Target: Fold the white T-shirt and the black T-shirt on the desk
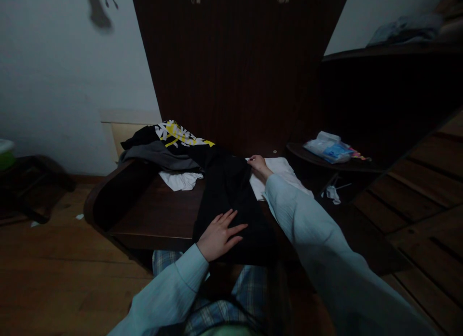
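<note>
A black garment (pixel 231 191) lies over the dark wooden bench, its lower end at the front edge. My left hand (pixel 217 235) rests on that lower part with fingers spread flat. Farther back, my right hand (pixel 259 165) has its fingers pinched together at the garment's right edge. Folded white cloth (pixel 285 174) lies under and beside my right wrist. To the left, a dark piece with a yellow and white print (pixel 181 136) lies on a grey cloth (pixel 152 154). Below them is a small crumpled white cloth (pixel 181 181).
The bench (pixel 155 215) has a curved left end and a tall dark back panel (pixel 235 71). On a rounded shelf (pixel 307 155) at right sits a plastic bag (pixel 329 148). A dark stool (pixel 32 181) stands on the wooden floor at far left.
</note>
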Available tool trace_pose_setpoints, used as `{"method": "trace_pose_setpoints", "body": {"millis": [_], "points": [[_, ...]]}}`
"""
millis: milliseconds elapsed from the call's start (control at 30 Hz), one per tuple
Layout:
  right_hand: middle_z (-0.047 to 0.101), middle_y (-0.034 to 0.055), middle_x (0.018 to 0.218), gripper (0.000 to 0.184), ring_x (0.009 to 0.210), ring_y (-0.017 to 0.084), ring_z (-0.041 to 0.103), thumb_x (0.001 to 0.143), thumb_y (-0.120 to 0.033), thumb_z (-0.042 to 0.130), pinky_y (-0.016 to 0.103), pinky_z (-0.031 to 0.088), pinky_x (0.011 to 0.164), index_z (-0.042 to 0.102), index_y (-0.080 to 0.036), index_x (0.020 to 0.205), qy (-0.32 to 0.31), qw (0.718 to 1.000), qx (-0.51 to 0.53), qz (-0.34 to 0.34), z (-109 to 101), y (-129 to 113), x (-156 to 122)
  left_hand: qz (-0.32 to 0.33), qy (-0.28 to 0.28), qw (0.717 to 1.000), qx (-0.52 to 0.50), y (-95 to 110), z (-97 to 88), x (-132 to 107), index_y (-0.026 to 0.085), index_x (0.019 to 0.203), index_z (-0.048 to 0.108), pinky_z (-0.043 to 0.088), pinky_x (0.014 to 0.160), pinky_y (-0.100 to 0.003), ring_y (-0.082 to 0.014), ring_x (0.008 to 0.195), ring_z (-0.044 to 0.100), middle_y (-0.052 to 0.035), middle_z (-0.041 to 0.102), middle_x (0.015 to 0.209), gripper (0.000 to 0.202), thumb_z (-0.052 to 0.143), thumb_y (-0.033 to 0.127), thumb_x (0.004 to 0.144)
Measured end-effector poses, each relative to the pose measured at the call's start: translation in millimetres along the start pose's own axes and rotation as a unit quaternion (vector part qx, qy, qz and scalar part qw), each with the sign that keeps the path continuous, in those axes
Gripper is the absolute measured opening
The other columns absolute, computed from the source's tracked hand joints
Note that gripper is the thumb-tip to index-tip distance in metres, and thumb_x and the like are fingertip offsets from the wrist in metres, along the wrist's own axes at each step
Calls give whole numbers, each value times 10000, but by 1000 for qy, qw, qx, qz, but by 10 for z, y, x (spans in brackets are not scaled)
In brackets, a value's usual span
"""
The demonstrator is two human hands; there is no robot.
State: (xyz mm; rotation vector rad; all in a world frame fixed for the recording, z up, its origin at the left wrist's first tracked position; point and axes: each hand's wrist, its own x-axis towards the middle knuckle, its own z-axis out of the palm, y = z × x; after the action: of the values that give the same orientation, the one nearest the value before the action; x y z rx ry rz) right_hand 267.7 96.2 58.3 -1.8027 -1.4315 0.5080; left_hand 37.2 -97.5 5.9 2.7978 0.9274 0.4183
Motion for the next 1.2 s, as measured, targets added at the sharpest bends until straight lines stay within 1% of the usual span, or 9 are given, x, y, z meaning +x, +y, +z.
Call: {"method": "trace_pose_setpoints", "body": {"millis": [133,300,467,567,667,767,900,1067,1200], "points": [[638,22,685,75,635,115,596,666,-142,544,180,430,597,598,-139,718,40,999,10,13,56,-189,123,7,-2,1000,-4,3,-8,1,340,1258,413,315,982,-460,-241,1287,262,-67,330,1389,397,368,412,869],[557,13,499,136,469,108,561,743,-231,557,190,436,497,553,-130,652,-20,998,42,34,209,-392,135,7,-12,1000,-6,24,-27,-6,326,1254,420,317,976,-470,-239,1286,265,-76,342,1383,392,373,393,871],[541,-20,496,27,434,79,548,774,-114,524,181,470,487,518,-128,752,-94,991,86,50,340,-490,77,4,-12,1000,3,36,-26,-2,327,1249,423,314,983,-457,-225,1285,270,-68,346,1381,387,377,394,871],[548,-49,529,129,438,49,540,774,-60,521,152,469,491,492,-149,862,-117,987,99,44,316,-462,45,5,-14,1000,4,32,-21,0,329,1253,419,315,984,-451,-223,1285,269,-68,340,1385,389,375,397,872],[528,-54,485,114,407,52,515,752,-99,579,139,437,436,502,-140,826,-128,987,90,42,240,-389,4,4,-10,1000,2,27,-20,-3,327,1254,419,315,984,-449,-225,1286,268,-74,341,1383,391,378,393,871],[505,-26,408,169,371,76,494,720,-237,638,158,401,388,530,-120,667,-173,983,36,38,205,-341,-71,3,-9,1000,0,24,-23,-5,324,1250,426,316,983,-449,-228,1284,271,-77,345,1380,388,385,388,870],[518,14,380,261,397,115,526,704,-321,631,200,424,431,563,-114,560,-237,960,-146,24,262,-370,-187,3,-11,1000,1,18,-27,-5,326,1247,428,311,985,-455,-228,1282,275,-77,347,1379,387,388,391,868],[659,79,669,164,690,181,627,710,-276,581,227,451,584,637,-122,696,-177,960,-215,-8,302,-473,-234,3,-4,1000,2,17,-24,-7,326,1248,427,319,980,-452,-230,1278,281,-71,347,1378,388,393,387,866],[655,73,933,207,882,203,601,728,-303,524,236,437,647,645,-166,825,-100,967,-233,-40,332,-550,-255,7,4,1000,3,33,-28,-11,322,1246,430,316,980,-457,-237,1291,249,-67,312,1398,386,395,380,866]]}}
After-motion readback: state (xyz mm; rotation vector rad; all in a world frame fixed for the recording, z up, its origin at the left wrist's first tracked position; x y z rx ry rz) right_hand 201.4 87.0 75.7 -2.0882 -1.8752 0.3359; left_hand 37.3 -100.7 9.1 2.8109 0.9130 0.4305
